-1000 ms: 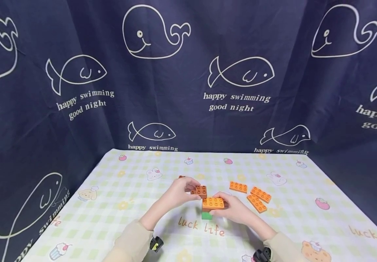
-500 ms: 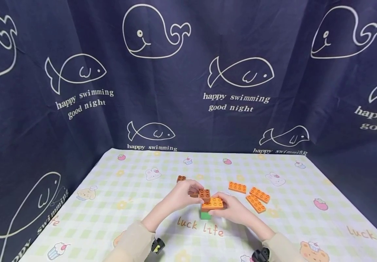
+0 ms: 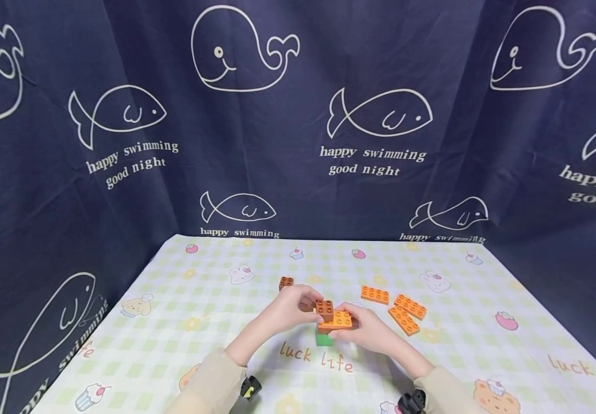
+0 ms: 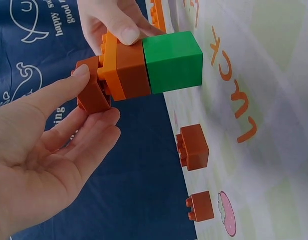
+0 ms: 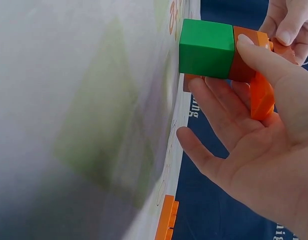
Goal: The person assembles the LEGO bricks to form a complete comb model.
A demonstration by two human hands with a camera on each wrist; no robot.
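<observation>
My left hand (image 3: 285, 307) pinches a brown toy building brick (image 3: 324, 310) between thumb and fingers, over the left end of an orange brick (image 3: 342, 320). In the left wrist view the brown brick is slightly tilted, its underside right at the orange studs. Beneath the orange brick is another brown brick (image 4: 132, 70), with a green block (image 4: 174, 62) at the bottom of the stack, on the table. From the right, my right hand (image 3: 365, 329) grips this stack, its thumb on the lower brown brick. Part of the orange brick is hidden behind that hand.
Behind my left hand, two loose brown bricks (image 4: 194, 146) stand on the table. Several flat orange bricks (image 3: 375, 294) lie to the right of the stack. A patterned cloth (image 3: 174, 339) covers the table, and a dark blue curtain (image 3: 298, 161) hangs behind it.
My left hand has moved the brown brick rightward from beside the stack to above the orange brick's left end. A loose brown brick behind that hand shows more fully. The right hand keeps its grip.
</observation>
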